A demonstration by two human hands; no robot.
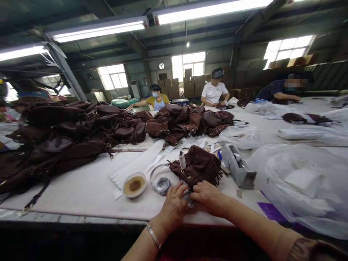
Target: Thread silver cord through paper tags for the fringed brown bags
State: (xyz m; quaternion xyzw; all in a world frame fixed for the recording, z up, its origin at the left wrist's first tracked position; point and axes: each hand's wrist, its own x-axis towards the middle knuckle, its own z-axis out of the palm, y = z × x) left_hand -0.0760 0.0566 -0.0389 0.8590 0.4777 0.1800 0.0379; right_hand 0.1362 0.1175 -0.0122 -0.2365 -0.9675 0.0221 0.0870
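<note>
Left hand [174, 203] and right hand [208, 197] curl at the near edge of a fringed brown bag [199, 165]; I cannot tell what they grasp. Left: grey coil [160, 189], bowl [133, 196]. Right: tape dispenser [236, 166], clear plastic sack [262, 168]. Heaped bags [187, 121] crowd beyond.

Left hand [175, 203] and right hand [208, 198] were close together at a fringed brown bag [202, 166], a bowl [135, 195] sat at nine o'clock from them, a tape dispenser [236, 165] at two, heaped brown bags [70, 128] at ten, a person [213, 94] at twelve.
</note>
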